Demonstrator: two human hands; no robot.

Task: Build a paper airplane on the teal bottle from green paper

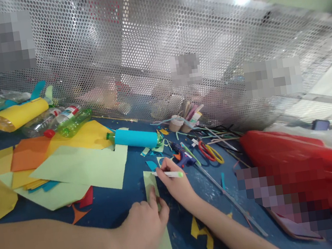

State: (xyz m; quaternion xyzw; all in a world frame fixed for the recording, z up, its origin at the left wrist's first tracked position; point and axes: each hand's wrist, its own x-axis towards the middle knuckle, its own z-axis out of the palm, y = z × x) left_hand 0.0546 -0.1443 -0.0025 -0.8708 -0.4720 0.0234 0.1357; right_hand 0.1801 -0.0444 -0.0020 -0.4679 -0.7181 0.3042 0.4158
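My right hand (176, 183) grips a white pen with a green cap (169, 174), its tip resting near the top of a long light-green paper strip (151, 186) that lies on the blue table. My left hand (146, 226) presses the strip down with its fingers curled on the paper. A bottle wrapped in blue paper (135, 138) lies just beyond the strip.
Yellow, orange and light-green paper sheets (79, 167) spread at the left, with plastic bottles (60, 120) behind them. Scissors (210, 152), a glue gun (181, 155) and paper scraps lie to the right. A red bag (298, 163) fills the right side. A perforated metal screen (172, 37) stands behind.
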